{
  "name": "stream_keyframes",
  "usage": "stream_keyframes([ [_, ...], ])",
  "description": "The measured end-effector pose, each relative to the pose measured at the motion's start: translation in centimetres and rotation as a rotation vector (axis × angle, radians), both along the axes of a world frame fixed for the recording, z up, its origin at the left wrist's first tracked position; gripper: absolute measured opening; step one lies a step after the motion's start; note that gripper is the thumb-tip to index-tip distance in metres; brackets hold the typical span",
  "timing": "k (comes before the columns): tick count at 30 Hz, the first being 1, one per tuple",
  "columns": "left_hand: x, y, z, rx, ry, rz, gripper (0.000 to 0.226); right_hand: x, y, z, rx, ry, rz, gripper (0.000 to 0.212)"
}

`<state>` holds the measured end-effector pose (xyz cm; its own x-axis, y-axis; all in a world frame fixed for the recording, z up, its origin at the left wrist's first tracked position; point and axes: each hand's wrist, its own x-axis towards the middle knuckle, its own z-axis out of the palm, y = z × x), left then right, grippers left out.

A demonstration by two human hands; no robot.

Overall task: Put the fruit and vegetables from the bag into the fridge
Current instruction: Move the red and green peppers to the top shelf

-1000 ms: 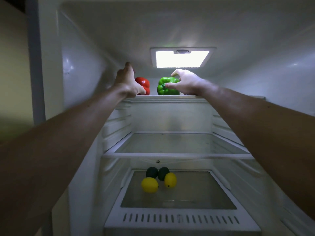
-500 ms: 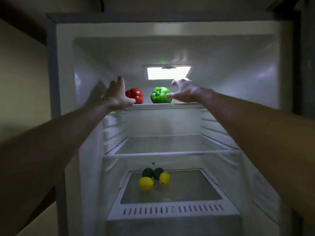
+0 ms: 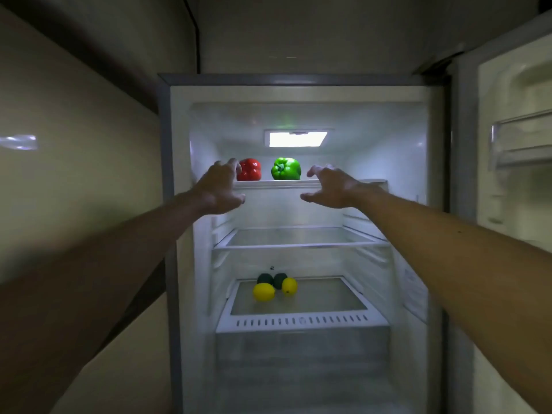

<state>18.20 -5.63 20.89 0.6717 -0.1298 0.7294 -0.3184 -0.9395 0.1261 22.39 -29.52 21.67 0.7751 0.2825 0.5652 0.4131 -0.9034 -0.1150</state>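
hovering before the open fridge (image 3: 403,144), left hand (image 3: 219,189) wide and empty at the left front edge of the top shelf (image 3: 268,183), right hand (image 3: 331,188) likewise right of middle, red pepper (image 3: 250,169) and green pepper (image 3: 286,169) side by side toward that shelf's left

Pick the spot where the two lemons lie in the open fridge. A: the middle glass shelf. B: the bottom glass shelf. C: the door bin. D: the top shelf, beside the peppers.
B: the left lemon and right lemon lie on the bottom glass shelf, while the red pepper and green pepper sit on the top shelf.
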Motion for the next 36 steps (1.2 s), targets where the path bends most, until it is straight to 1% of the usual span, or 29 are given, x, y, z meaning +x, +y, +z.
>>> stream_keyframes([
  [7,-5.1,-0.5,-3.2,0.041,0.124,-0.068,0.064,-6.3,-0.7,-2.7,-0.05,0.059,-0.002,0.069],
  [19,-12.4,-1.6,-7.2,0.068,0.201,-0.076,0.058,-14.1,-2.6,-6.3,-0.104,0.122,-0.004,0.069],
  [26,-17.9,-1.8,-9.3,0.053,0.242,-0.023,0.056,-18.0,-4.5,-7.5,-0.133,0.147,0.019,0.067],
  [36,-25.7,-2.8,-13.4,0.012,0.332,0.091,0.06,-24.1,-6.0,-11.1,-0.126,0.19,0.1,0.068],
])
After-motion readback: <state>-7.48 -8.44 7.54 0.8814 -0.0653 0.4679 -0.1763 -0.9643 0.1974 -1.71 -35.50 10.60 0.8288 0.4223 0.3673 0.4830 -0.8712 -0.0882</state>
